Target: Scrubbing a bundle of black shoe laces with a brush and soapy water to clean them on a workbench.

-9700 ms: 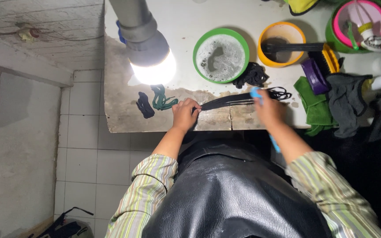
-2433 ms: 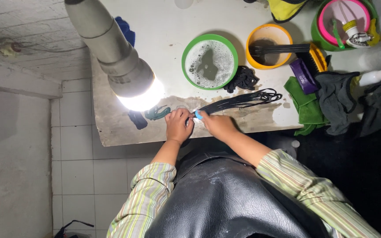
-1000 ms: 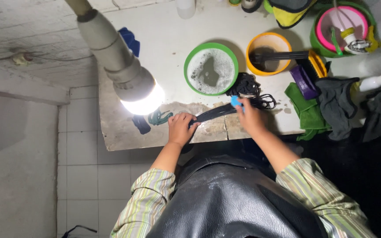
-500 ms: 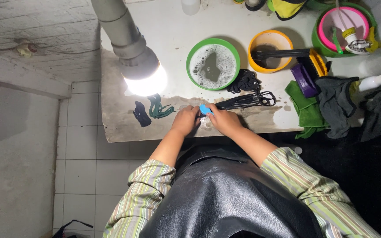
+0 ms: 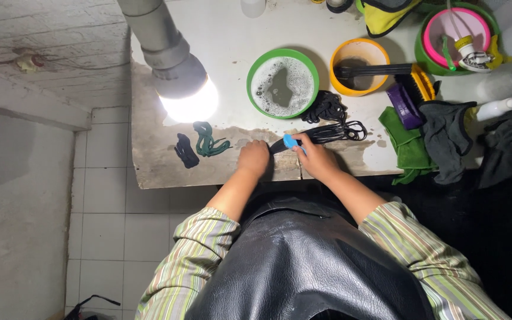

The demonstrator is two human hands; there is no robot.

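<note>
My left hand (image 5: 253,159) presses down one end of a bundle of black laces (image 5: 327,133) stretched along the near edge of the white worktable (image 5: 220,35). My right hand (image 5: 316,159) grips a small blue brush (image 5: 290,141) and holds it against the laces just right of my left hand. The far ends of the laces loop toward a green bowl of soapy water (image 5: 282,83). A second black lace heap (image 5: 327,106) lies beside that bowl.
A lit lamp (image 5: 179,77) hangs over the table's left part. Dark blue and green laces (image 5: 200,142) lie at the left. An orange bowl with a brush (image 5: 360,66), a pink-and-green bowl (image 5: 454,35), cloths (image 5: 440,139) and a spray bottle (image 5: 499,108) crowd the right.
My right hand has slid back and forth along the laces with the blue brush; it now sits close to my left hand, as half a second ago. The left hand stays put.
</note>
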